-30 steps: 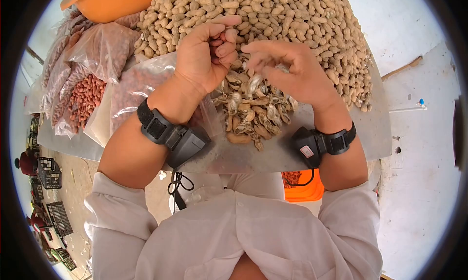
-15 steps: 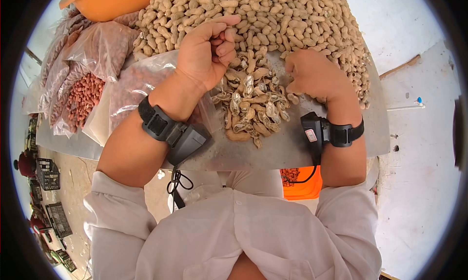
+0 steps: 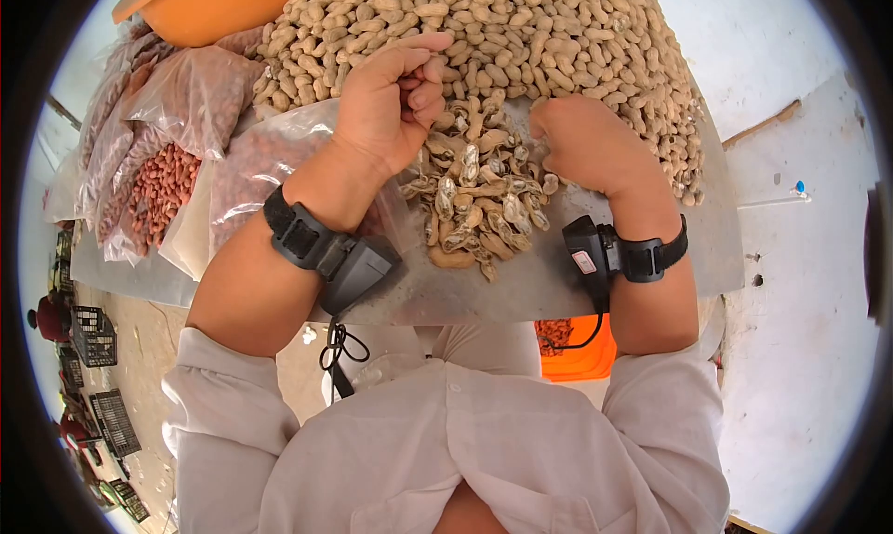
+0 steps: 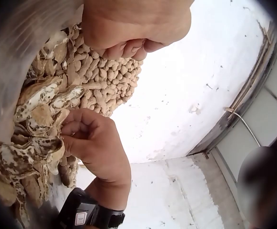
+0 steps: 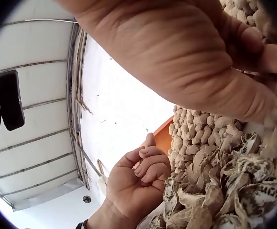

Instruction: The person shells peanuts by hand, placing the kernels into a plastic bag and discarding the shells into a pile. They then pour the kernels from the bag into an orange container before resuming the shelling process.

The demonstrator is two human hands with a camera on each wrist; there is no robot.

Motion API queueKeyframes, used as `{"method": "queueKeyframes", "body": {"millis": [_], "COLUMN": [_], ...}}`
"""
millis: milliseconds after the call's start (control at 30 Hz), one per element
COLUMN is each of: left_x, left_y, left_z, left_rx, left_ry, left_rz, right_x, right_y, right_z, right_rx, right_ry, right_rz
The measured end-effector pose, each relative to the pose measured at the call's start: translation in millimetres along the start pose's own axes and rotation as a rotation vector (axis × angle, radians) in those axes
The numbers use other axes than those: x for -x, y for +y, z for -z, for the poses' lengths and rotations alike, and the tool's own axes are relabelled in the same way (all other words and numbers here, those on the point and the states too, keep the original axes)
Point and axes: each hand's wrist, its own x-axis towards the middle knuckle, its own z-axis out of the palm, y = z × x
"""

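Both hands are out over the surface (image 3: 484,301), and right between them sits the small heap of opened shells (image 3: 479,199), several gaping to show pale, dark-speckled insides. Just behind it rises the big heap of unshelled peanuts (image 3: 530,32), spreading across the far side.

Left hand (image 3: 386,106) now: it hangs by the near edge of the peanuts, palm turned toward the shells, fingers folded in and the index reaching out farther than the rest. That grip is curled up; nothing shows in it.

Over to the right hand (image 3: 600,148)! It is down low on the other side of the shells, back of the hand up, thumb and fingers bent toward each other. A loose shell piece (image 3: 550,183) lies by the thumb. The right wrist view puts the thumb tip against something blurred at the frame's edge, so I cannot tell whether this grip is pinching a nut.

Out on the left, clear plastic bags (image 3: 191,92) bulge with reddish kernels (image 3: 163,194), one bag just beside the left forearm, with an orange basin (image 3: 219,8) behind them. Below the surface, an orange container (image 3: 586,365) holds more reddish pieces.
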Motion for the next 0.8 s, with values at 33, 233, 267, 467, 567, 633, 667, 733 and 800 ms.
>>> {"method": "queueKeyframes", "body": {"millis": [33,233,267,467,567,633,667,733,800], "left_x": [-0.2,0.9,0.6,0.0,0.7,1.2,1.2,1.0,1.3], "left_y": [0.1,1.0,1.1,0.4,0.4,0.5,0.8,0.4,0.1], "left_z": [-0.6,-1.7,-1.1,0.1,-1.0,-1.8,-1.9,-2.1,-2.2], "left_rx": [-0.005,-0.011,-0.012,-0.018,-0.042,-0.051,-0.050,-0.053,-0.060], "left_ry": [0.005,0.012,0.010,-0.003,-0.008,-0.008,-0.010,-0.009,0.001], "left_rz": [0.000,0.009,0.009,0.015,0.005,0.000,-0.001,-0.001,-0.003], "right_x": [0.2,-1.6,-1.7,-0.4,0.6,-0.3,-1.0,-1.6,-1.7], "right_y": [-0.1,-2.2,-2.6,-5.5,-7.5,-8.7,-8.6,-8.8,-9.4], "right_z": [-0.2,2.8,2.9,2.9,3.9,4.5,4.5,4.8,5.1], "right_rx": [0.010,0.044,0.039,0.034,0.031,0.025,0.018,0.008,0.002], "right_ry": [0.007,-0.089,-0.088,-0.061,-0.048,-0.083,-0.110,-0.143,-0.156], "right_rz": [0.003,-0.043,-0.043,-0.021,-0.013,-0.040,-0.063,-0.087,-0.086]}}
